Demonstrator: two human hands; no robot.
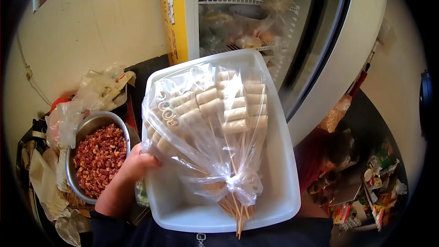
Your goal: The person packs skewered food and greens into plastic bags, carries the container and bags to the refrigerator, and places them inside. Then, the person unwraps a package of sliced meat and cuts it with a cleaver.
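While the pale wall (105,32) fills the room's left side, the fridge (192,18) stands ahead of me, its door (368,13) swung out to the right. Its near side is yellow, and wire shelves (242,1) inside bear plastic-wrapped goods. At my right lies a dim, crowded patch of packets (370,178); I can't make out most of them.

In front of me, before the fridge opening, I hold the white tray (280,196). Its far end overlaps the opening in my view, though I cannot tell how near the shelves it is. Its right edge comes close to the door's lower part; its near edge is by my dark clothes. To the left, the bowl (71,174) sits just beside the tray, heaped with chopped meat (101,155), and crumpled plastic (66,121) crowds its upper left.

The clear bag (187,144) lies in the tray, filling the far end and the middle. Bare floor shows in the tray's near left corner and along its right side. Through the film I see pale rolls (235,114) on sticks (236,206), whose ends bunch toward me and jut past the near rim.

My left hand (142,160) grips the tray's left edge, thumb over the rim. My right hand is hidden, so I cannot tell its grip. Smallest is the bag's knot (242,184), tied around the sticks.
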